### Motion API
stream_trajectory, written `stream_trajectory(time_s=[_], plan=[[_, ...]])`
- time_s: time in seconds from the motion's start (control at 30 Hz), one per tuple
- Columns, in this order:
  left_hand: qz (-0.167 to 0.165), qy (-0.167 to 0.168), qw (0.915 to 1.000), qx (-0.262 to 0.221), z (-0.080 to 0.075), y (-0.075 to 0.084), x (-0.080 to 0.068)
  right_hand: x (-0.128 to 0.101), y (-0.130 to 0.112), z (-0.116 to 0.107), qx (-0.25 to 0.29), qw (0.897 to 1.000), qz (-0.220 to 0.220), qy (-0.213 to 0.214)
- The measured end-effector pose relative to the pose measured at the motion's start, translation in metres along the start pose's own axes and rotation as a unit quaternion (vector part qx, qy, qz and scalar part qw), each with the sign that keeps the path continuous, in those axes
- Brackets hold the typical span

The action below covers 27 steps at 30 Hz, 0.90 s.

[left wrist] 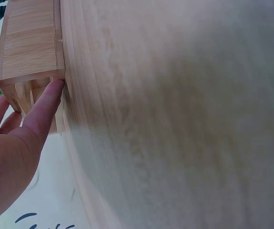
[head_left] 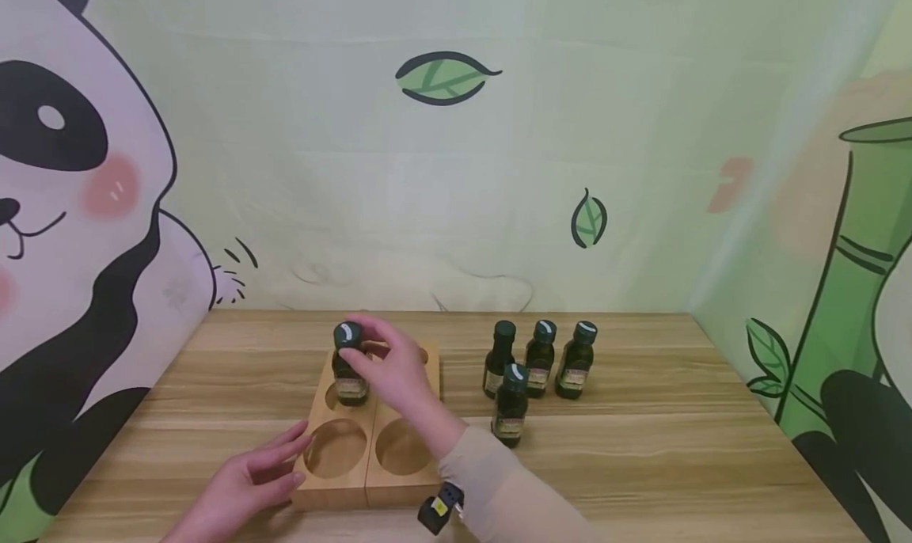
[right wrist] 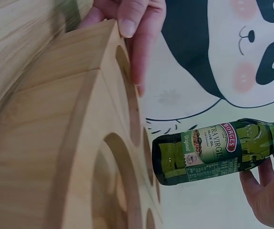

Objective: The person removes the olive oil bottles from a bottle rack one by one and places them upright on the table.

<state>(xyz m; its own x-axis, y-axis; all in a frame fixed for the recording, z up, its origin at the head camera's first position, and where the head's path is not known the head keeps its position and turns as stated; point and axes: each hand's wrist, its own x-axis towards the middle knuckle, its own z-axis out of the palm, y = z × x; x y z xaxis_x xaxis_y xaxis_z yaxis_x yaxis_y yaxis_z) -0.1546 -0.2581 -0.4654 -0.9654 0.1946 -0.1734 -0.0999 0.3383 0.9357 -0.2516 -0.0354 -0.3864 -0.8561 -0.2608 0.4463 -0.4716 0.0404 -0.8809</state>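
right hand (head_left: pixel 395 369) pinching olive oil bottle (head_left: pixel 349 365) over wooden holder (head_left: pixel 370 480) hole, centre-left of frame; left hand (head_left: pixel 245 480) spread, steadying holder edge; next probably needs straight lowering into hole

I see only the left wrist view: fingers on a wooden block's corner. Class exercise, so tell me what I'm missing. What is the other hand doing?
Observer: The right hand holds a dark green bottle by its neck over the wooden tray.
Operator: Is the bottle seated in a hole?
Observer: No, the right wrist view shows its base just clear of the tray's face.
Operator: Any more bottles?
Observer: Four more bottles stand on the table, right of the tray.
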Motion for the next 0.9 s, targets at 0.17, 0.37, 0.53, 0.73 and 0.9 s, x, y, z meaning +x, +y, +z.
stream_trajectory(time_s=[0.17, 0.37, 0.53, 0.73, 0.9], plan=[[0.001, 0.006, 1.0, 0.006, 0.001, 0.0, 0.0, -0.003, -0.008, -0.011, 0.008, 1.0, -0.009, -0.001], [0.01, 0.01, 0.9998, 0.011, 0.001, -0.001, 0.0, -0.009, -0.01, -0.023, 0.031, 1.0, -0.006, 0.003], [0.011, 0.009, 0.9999, 0.004, 0.002, -0.002, 0.001, -0.015, -0.011, -0.034, 0.026, 1.0, 0.004, 0.005], [0.02, 0.008, 0.9998, 0.001, 0.002, 0.0, -0.001, -0.024, -0.013, -0.048, 0.018, 1.0, 0.001, 0.008], [0.036, 0.008, 0.9993, 0.001, 0.002, 0.001, -0.002, -0.032, -0.016, -0.059, 0.026, 1.0, 0.01, -0.001]])
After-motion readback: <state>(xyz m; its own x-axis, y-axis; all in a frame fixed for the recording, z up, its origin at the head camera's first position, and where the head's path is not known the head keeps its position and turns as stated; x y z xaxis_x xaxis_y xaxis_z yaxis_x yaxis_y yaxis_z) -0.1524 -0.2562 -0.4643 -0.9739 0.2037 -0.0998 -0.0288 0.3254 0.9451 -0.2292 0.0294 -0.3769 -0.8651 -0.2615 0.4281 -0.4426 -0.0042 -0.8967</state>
